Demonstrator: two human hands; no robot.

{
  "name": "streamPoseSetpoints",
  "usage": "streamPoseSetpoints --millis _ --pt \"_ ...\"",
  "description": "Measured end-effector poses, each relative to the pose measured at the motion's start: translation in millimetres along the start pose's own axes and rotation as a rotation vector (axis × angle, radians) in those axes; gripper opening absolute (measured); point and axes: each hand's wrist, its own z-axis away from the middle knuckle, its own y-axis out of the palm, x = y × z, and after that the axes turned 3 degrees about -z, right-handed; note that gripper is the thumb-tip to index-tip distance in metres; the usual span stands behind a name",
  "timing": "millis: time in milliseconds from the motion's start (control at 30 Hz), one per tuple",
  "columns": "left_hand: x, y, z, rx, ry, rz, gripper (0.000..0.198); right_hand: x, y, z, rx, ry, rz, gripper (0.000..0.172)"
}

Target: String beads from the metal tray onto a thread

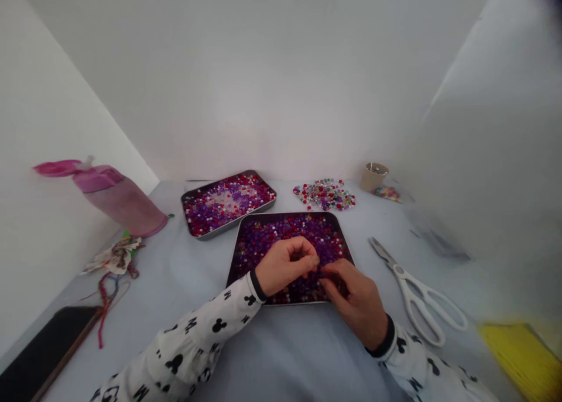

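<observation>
A metal tray (239, 238) full of purple and red beads lies in front of me. My left hand (285, 266) hovers over its near half with fingers curled into a pinch. My right hand (357, 299) rests at the tray's near right corner, fingers also pinched, its fingertips meeting those of the left. What they hold is too small to make out. Both sleeves are white with black mouse-head prints.
A second bead tray (189, 212) sits behind left. A loose bead pile (325, 193) and a small paper cup (373, 176) lie behind right. White scissors (417, 294) lie right, a yellow object (518, 352) beyond. A pink bottle (118, 200), threads (109, 285) and a phone (44, 352) are on the left.
</observation>
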Motion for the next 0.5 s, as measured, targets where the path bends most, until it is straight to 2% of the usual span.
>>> streamPoseSetpoints --millis 267,500 --pt "3.9 1.5 1.3 0.013 -0.012 -0.003 0.023 -2.6 1.6 1.8 0.076 -0.016 0.018 0.008" --pt "4.9 1.9 2.5 0.089 0.002 -0.064 0.022 -1.9 0.4 1.0 0.039 -0.014 -0.077 0.012"
